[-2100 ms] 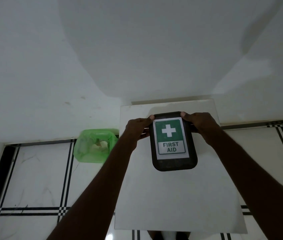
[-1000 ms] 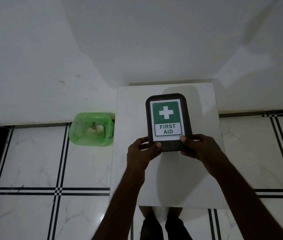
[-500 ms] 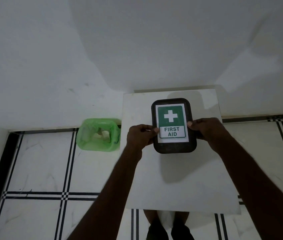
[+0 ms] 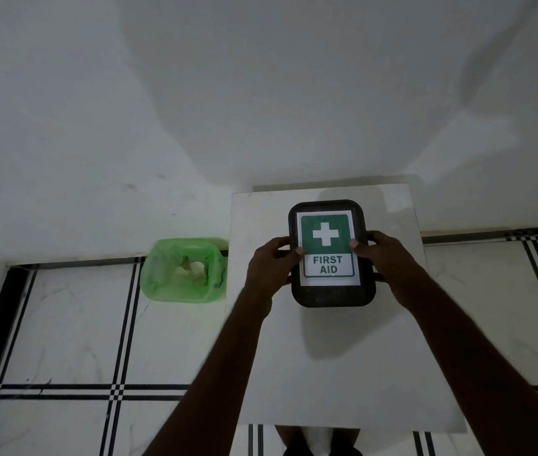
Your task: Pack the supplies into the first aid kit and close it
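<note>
The first aid kit [image 4: 330, 291] is a dark, rounded box with its lid shut, bearing a green and white "FIRST AID" label. It rests on the far half of a small white table [image 4: 336, 363]. My left hand [image 4: 271, 264] grips its left side with the thumb on the label. On the opposite side my right hand [image 4: 384, 256] holds the kit, thumb also on the lid. No loose supplies are visible.
A bin lined with a green bag [image 4: 184, 271] stands on the floor just left of the table, against the white wall [image 4: 261, 93]. The floor is white tile with black stripes [image 4: 119, 390]. My feet show below the table's near edge.
Both hands slid from the kit's far end to its near end, then up to its two sides. The kit stays shut on the table.
</note>
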